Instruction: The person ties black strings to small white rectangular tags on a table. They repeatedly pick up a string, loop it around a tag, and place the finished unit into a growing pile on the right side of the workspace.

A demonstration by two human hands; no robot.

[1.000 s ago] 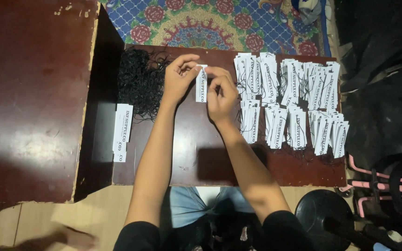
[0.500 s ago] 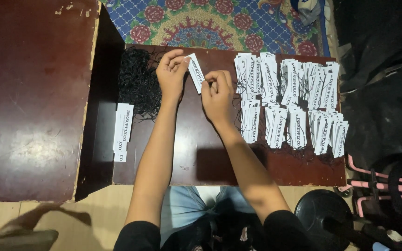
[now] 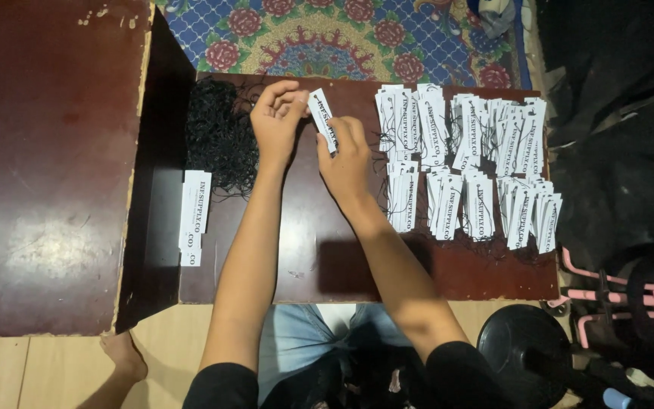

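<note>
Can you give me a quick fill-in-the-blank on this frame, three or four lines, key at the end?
1. Both hands, left hand and right hand, hold one white paper ____ between them.
2. The heap of thin strings left of the hands is ____ in colour.
3. The finished rows of tags lie to the person's ____.
4. The small stack of tags lies to the ____ of the left forearm.

Missing words: tag; black; right; left

Dim room, light from overhead — sheen on tabletop (image 3: 39, 189), right edge dark.
</note>
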